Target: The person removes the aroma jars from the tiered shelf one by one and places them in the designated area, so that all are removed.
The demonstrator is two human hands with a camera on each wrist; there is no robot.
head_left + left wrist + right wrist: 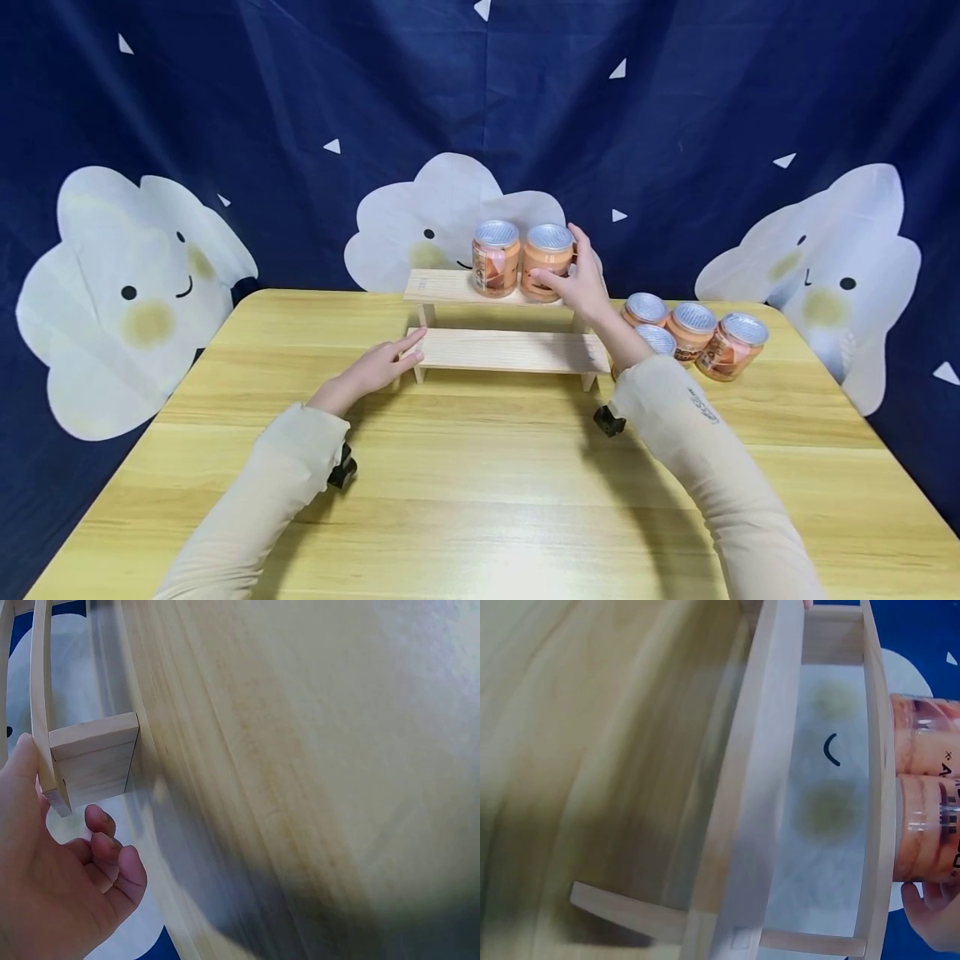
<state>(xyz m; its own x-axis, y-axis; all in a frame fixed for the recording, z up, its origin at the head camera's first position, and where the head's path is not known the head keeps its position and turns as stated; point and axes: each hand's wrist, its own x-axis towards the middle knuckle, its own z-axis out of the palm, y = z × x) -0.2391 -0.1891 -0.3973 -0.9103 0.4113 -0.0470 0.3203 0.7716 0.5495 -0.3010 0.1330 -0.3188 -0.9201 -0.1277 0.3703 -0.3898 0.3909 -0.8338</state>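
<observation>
Light wooden table: right hand grips orange foil-lidded jar upright on two-tier pale wood shelf top tier, right of twin jar. Left hand, fingers relaxed, touches shelf's lower-tier left end.

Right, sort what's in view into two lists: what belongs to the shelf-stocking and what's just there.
In the work:
- right hand gripping a jar on the top tier
- second jar beside it
- wooden two-tier shelf
- left hand touching the lower tier's left end
- four loose jars on the table, right of the shelf

Just there:
- wooden table
- cloud-print backdrop
</observation>
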